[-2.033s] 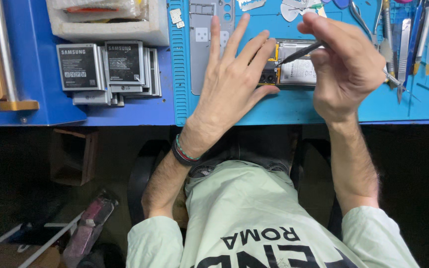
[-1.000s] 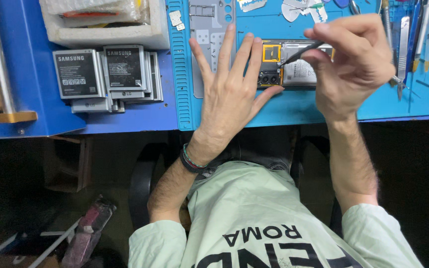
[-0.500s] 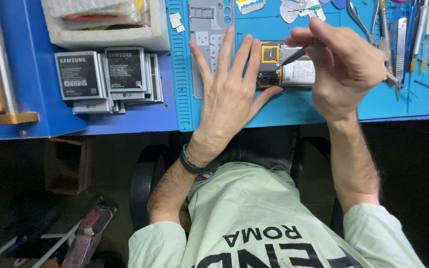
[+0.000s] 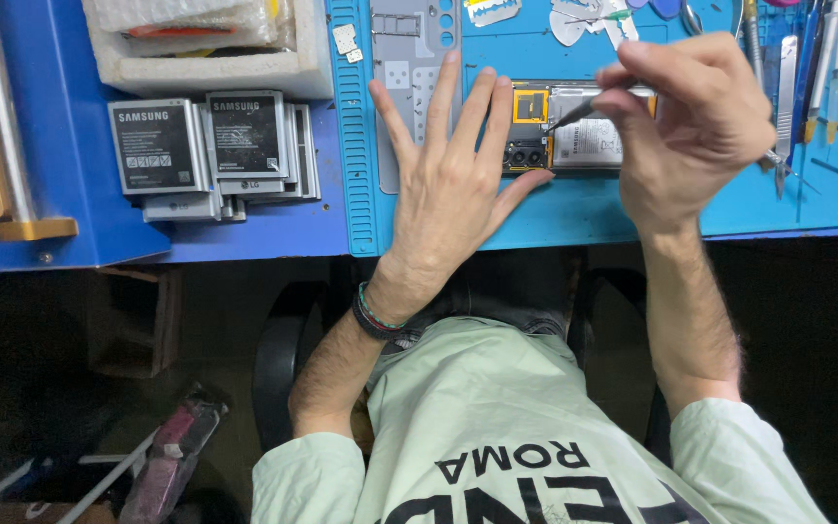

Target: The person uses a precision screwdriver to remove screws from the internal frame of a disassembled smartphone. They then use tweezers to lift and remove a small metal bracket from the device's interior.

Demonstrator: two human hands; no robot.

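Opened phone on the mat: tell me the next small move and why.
Probably keep the left hand pressed flat to steady the opened phone and ease the tweezers in the right hand down at the board beside the yellow part, because their tip already sits right there, by the battery.

The right hand (image 4: 695, 126) covers the right end of the opened phone (image 4: 574, 131), and the shaft of the thin tool (image 4: 574, 114) vanishes inside its grip, so how the fingers pinch it cannot be told. The left hand (image 4: 453, 180), just left of that grip, lies spread over the phone's left end and hides what is beneath the palm. Well right of the grip, the hand tools (image 4: 831, 53) are cut off by the top and right edges, and the white tray (image 4: 215, 68) far to the left is cropped at the top.
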